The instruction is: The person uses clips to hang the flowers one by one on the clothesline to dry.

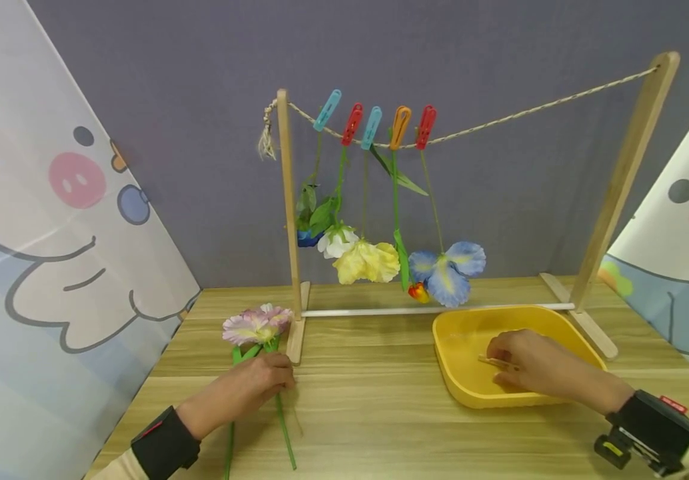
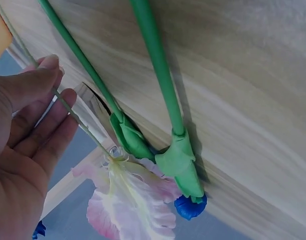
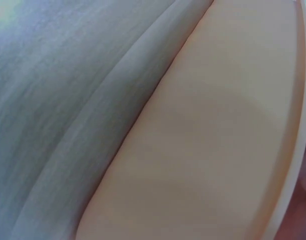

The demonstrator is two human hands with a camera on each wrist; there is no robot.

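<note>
Two hands are at work, so treat each separately. Your left hand [image 1: 242, 393] lies on the wooden surface [image 1: 374, 413] at the stems of the pink flower [image 1: 256, 325], whose bloom rests just beside the foot of the wooden drying rack [image 1: 289, 220]. In the left wrist view your fingers [image 2: 47, 125] curl around a thin stem while two thicker green stems [image 2: 158, 70] lie flat on the wood; take care that you pinch one stem alone, close below the bloom, so the head does not flop.

Your right hand [image 1: 539, 367] reaches into the yellow tray [image 1: 464, 333], fingers bent over a pale wooden clothespin [image 1: 496, 362]. It seems to be pinching the pin, though the right wrist view shows only tray wall and cannot confirm it. Take the pin by its tail ends, so it can be squeezed open.

Five coloured pegs [image 1: 374, 125] crowd the left part of the rope [image 1: 530, 110], each holding a hanging flower. The free stretch lies right of the red peg [image 1: 425, 127].
</note>
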